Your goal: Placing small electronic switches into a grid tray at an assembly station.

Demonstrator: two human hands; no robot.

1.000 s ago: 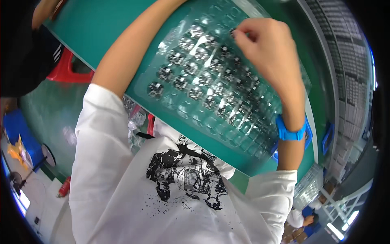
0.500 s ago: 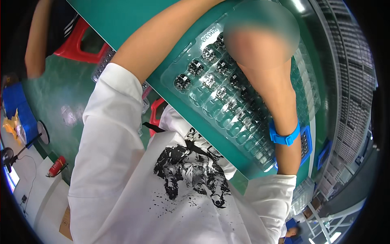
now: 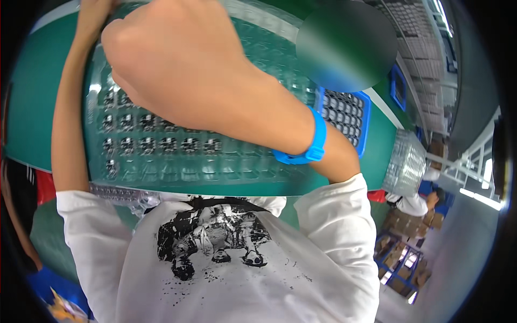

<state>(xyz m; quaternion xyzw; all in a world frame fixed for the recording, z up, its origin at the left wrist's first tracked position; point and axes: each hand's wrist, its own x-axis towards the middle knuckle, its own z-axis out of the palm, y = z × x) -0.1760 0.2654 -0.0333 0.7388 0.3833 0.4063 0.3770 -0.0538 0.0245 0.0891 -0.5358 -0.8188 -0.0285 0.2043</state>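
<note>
A clear plastic tray [image 3: 242, 171] with moulded pockets lies in front of me on the green tabletop. Small round black-and-silver circuit boards [image 3: 148, 145] sit in several rows of pockets on its left side; the front-right pockets show no boards. My right hand [image 3: 175, 59], a blue band at its wrist, is closed over the tray's left part. Its fingertips are curled under and hidden, so what they hold cannot be made out. My left hand [image 3: 96, 13] reaches to the tray's far left corner, partly cut off by the picture's top edge, its fingers hidden.
Right of the clear tray stands a blue tray [image 3: 367, 121] full of round dark and silver parts. Nested clear trays [image 3: 405, 161] are stacked past the table's right end. Another person's arm [image 3: 19, 220] shows at the far left. Shelving [image 3: 425, 70] lines the right.
The view has turned, so the tray's front edge now lies nearly level. My right hand has come out of the blurred patch and shows as a fist; part of my left hand has come into view.
</note>
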